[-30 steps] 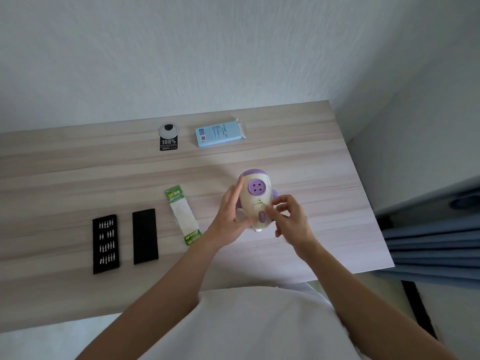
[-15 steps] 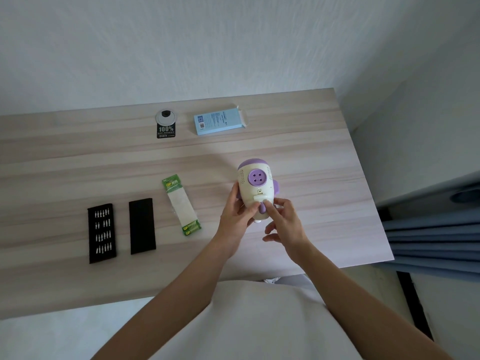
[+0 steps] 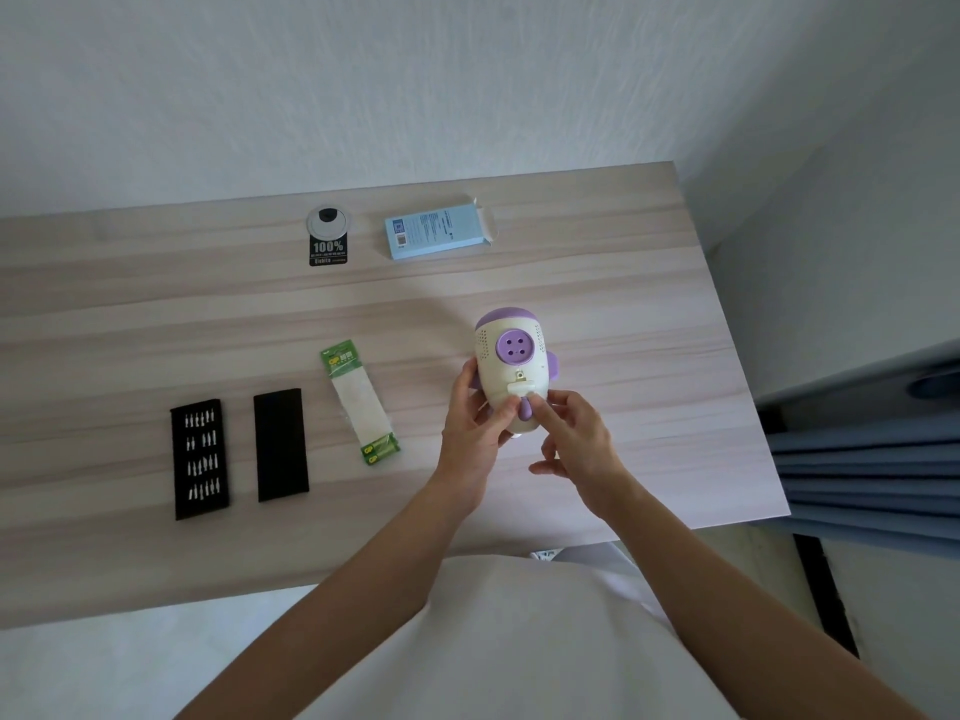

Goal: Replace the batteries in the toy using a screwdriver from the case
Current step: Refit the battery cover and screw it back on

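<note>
A cream and purple toy (image 3: 511, 366) stands over the wooden table (image 3: 156, 314), its underside with a purple four-hole disc and a small battery cover facing me. My left hand (image 3: 470, 433) grips the toy's lower left side, thumb on its front. My right hand (image 3: 574, 439) touches the lower edge of the cover with its index fingertip and holds nothing. A green battery pack (image 3: 359, 402) lies to the left. Further left lie the open black bit tray (image 3: 200, 458) and its black lid (image 3: 281, 444).
A light blue box (image 3: 436, 232) and a round grey cable grommet with a black label (image 3: 328, 237) sit near the table's far edge. The table's right edge is close to the toy, with a blue curtain (image 3: 872, 459) beyond it.
The toy has been turned more upright and held a little farther over the table. My left hand slid down to its lower side, and my right fingertip moved onto the battery cover.
</note>
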